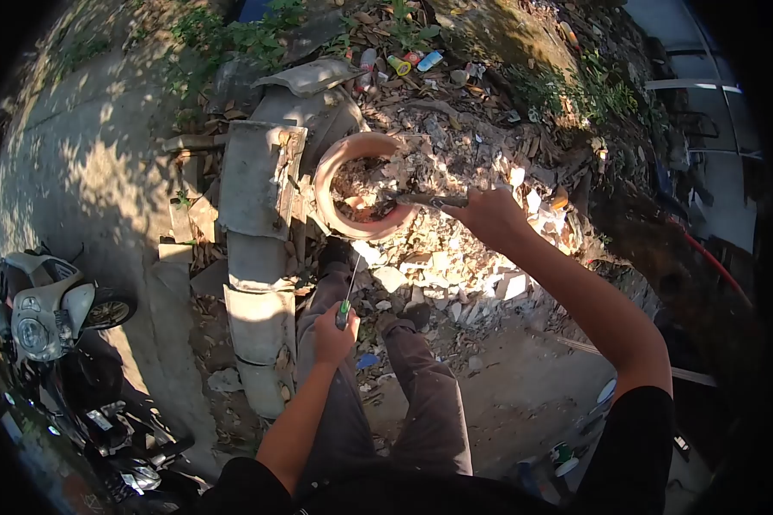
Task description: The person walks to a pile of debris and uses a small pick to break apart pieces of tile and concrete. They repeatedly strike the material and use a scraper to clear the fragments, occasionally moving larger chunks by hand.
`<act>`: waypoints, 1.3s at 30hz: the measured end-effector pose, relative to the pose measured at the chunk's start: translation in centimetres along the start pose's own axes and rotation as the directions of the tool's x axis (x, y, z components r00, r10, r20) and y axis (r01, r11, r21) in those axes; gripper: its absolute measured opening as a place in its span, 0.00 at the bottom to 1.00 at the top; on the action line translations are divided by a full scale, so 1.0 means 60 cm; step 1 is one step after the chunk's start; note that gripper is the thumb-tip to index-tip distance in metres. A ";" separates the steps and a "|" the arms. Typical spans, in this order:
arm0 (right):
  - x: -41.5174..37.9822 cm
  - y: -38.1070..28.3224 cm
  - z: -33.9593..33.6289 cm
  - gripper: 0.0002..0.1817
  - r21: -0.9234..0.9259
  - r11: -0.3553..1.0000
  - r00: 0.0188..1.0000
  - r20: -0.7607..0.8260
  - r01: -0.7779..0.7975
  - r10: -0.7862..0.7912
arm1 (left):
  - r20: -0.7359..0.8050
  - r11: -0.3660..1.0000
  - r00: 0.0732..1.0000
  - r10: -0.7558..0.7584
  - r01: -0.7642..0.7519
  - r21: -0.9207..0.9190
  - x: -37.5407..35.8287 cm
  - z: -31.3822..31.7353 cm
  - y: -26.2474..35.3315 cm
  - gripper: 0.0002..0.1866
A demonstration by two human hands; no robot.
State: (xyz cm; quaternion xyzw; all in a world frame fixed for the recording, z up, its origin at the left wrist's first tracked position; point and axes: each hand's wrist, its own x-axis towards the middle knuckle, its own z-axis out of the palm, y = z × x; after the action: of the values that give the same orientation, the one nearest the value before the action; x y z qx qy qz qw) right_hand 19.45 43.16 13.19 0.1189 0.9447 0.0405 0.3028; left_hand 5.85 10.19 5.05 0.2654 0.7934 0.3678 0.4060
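Observation:
My left hand (pixel 333 333) grips a screwdriver (pixel 347 296) with a green and black handle; its thin shaft points up toward a terracotta pot. My right hand (pixel 488 216) is stretched out over a rubble heap and holds a dark hand tool (pixel 421 200) whose tip reaches into the round terracotta pot (pixel 328 176). The pot lies tilted on the rubble and holds broken bits and debris. My legs in dark trousers (pixel 421 386) stand just below it.
Curved grey concrete channel pieces (pixel 253 257) lie stacked left of the pot. A heap of broken white and grey rubble (pixel 455 266) spreads on the right, with cans and litter (pixel 408 62) behind. A parked scooter (pixel 47 309) stands at the far left on pavement.

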 end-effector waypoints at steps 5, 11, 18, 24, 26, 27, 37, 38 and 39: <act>0.076 -0.040 0.070 0.20 0.265 0.964 0.985 -0.158 -0.026 0.070 | -0.104 0.998 0.992 0.070 -0.070 0.003 -0.005 0.009 0.001 0.09; 0.066 -0.122 0.161 0.29 0.838 0.480 0.917 0.059 -0.261 0.395 | -0.007 0.999 0.999 -0.037 0.037 0.021 0.000 0.007 -0.002 0.10; 0.056 -0.252 0.262 0.26 0.961 -0.244 0.784 0.249 -0.128 0.568 | 0.053 0.996 0.998 0.045 -0.048 0.070 0.002 0.031 -0.005 0.08; 0.006 -0.261 0.242 0.25 0.667 -0.740 0.720 0.474 0.082 0.507 | 0.103 0.994 0.995 0.002 -0.013 0.108 0.001 0.045 -0.023 0.10; -0.027 -0.236 0.244 0.25 0.510 -0.844 0.757 0.483 0.165 0.440 | 0.132 0.990 0.990 -0.039 0.021 0.139 0.001 0.045 -0.023 0.10; -0.039 -0.231 0.263 0.25 0.397 -0.890 0.777 0.478 0.226 0.410 | 0.150 0.986 0.988 -0.038 0.012 0.168 0.002 0.044 -0.029 0.10; -0.218 -0.176 0.389 0.13 0.172 -0.878 0.522 0.747 0.447 0.412 | 0.184 0.977 0.980 -0.069 0.029 0.213 -0.009 0.068 -0.018 0.11; -0.235 -0.180 0.412 0.14 0.238 -0.891 0.460 0.788 0.387 0.410 | 0.189 0.973 0.980 -0.070 0.025 0.229 -0.010 0.068 -0.023 0.10; -0.253 -0.185 0.439 0.15 0.295 -0.900 0.394 0.823 0.320 0.410 | 0.191 0.969 0.979 -0.071 0.022 0.247 -0.009 0.068 -0.025 0.10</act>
State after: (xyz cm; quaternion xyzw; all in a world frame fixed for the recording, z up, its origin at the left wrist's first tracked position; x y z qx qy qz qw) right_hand 44.50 28.76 -1.36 0.7261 0.0819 -0.6067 -0.3131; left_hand 9.39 10.42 2.43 0.3296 0.7942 0.2296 0.4560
